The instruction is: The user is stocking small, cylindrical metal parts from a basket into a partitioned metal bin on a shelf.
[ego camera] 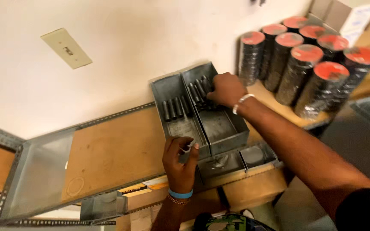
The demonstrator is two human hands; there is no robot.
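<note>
Two grey metal bins stand side by side on a shelf against the wall. My right hand reaches into the far end of the right bin and closes on dark cylindrical parts lying in a row there. My left hand grips the near edge of the left bin with a small light-coloured piece under the thumb. The left bin holds a row of dark cylinders at its far end.
The brown shelf board with a perforated metal frame stretches left. Stacks of dark discs with red tops stand right of the bins. Smaller grey trays sit at the shelf's front edge. A light switch is on the wall.
</note>
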